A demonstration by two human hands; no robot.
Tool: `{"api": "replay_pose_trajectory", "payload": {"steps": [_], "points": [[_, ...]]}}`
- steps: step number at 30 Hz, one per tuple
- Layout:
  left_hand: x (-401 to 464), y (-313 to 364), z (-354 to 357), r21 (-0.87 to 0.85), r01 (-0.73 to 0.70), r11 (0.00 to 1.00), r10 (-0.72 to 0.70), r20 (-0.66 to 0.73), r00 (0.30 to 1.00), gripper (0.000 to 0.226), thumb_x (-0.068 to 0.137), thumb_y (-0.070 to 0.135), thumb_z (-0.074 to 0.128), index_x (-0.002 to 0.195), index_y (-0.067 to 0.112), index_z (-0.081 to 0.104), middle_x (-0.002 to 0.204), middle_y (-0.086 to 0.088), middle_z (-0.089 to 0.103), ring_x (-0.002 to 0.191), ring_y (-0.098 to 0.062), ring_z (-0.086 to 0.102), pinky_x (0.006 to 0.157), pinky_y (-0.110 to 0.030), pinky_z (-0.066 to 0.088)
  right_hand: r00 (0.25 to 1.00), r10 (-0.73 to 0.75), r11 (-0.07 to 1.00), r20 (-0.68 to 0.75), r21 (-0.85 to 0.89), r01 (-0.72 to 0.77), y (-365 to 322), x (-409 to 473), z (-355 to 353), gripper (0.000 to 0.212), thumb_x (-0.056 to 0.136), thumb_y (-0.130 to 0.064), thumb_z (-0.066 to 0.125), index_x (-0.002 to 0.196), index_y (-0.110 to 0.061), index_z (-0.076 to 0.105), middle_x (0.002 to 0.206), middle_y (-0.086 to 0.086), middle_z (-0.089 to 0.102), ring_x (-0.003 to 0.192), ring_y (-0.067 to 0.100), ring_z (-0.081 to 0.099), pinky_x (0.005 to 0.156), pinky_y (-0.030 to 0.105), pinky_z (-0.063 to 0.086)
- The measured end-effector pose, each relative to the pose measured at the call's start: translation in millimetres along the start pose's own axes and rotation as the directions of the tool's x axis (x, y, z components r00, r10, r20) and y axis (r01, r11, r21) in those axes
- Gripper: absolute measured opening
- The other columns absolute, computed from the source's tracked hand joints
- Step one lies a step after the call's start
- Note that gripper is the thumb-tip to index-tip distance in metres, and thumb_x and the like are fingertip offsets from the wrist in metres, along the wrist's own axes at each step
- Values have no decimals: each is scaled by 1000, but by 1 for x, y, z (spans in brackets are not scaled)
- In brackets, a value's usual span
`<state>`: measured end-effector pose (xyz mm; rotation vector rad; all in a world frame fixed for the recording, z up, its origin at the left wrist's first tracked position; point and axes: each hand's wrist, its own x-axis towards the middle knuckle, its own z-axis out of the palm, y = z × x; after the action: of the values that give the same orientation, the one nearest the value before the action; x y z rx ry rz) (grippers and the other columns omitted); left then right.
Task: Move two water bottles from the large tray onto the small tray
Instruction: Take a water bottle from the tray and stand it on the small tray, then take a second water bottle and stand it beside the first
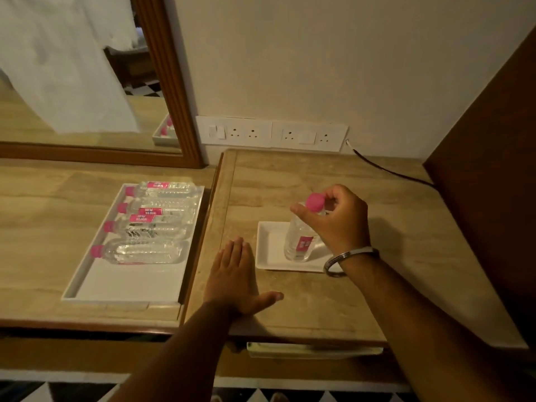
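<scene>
Here we are pinching the pink cap of a clear plastic water bottle [300, 239] with our right hand [339, 219], keeping it upright on the small white square tray [268, 245]. Our left hand [235, 274] is lying flat and empty on the beige stone surface [391, 242], probably bracing us. Four matching bottles are lying in the large white tray [127, 282], far left.

A plain cream wall [319, 59] rises behind a beige stone tabletop [391, 227], lit warm and dim. A wood-framed mirror [87, 82] stands at the left, a white socket panel [272, 134] beside it. A black cable [388, 169] trails right toward a dark wooden panel [493, 155]. Black-and-white checkered floor [261, 396] shows below.
</scene>
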<state>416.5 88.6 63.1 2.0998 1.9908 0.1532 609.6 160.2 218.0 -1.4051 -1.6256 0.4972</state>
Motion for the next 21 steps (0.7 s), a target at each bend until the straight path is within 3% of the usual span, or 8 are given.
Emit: {"api": "replay_pose_trajectory", "payload": {"steps": [8, 13, 18, 21], "points": [[2, -3, 5, 24, -12, 1000, 12, -7, 1000, 142, 60, 108, 26, 156, 7, 0, 166, -16, -5, 147, -26, -20, 119, -45, -11, 999, -51, 998, -1, -25, 51, 9, 3, 8, 56, 57, -65, 73, 83, -20, 53, 82, -3, 64, 77, 15, 61, 61, 28, 51], [1, -4, 3, 19, -21, 1000, 22, -8, 1000, 142, 60, 108, 25, 156, 6, 2, 166, -17, -3, 150, -28, -14, 119, -45, -9, 998, -64, 998, 17, 5, 64, 13, 1, 5, 54, 60, -65, 73, 89, -24, 53, 84, -11, 60, 82, 9, 60, 63, 23, 50], [1, -3, 5, 24, -26, 999, 26, -12, 1000, 141, 60, 108, 25, 156, 7, 1, 166, -16, -5, 149, -29, -15, 119, -45, -9, 997, -43, 999, 67, 14, 42, 9, -1, 1, 65, 60, -68, 71, 99, -18, 56, 96, -2, 65, 91, 15, 60, 73, 33, 53], [1, -5, 7, 22, -25, 999, 26, -30, 999, 141, 60, 108, 26, 156, 7, 3, 166, -17, -1, 150, -29, -12, 119, -45, -9, 991, -105, 994, 77, 18, 104, 1, -3, -4, 71, 64, -62, 70, 116, -15, 54, 117, 4, 61, 106, 9, 51, 82, 17, 42]]}}
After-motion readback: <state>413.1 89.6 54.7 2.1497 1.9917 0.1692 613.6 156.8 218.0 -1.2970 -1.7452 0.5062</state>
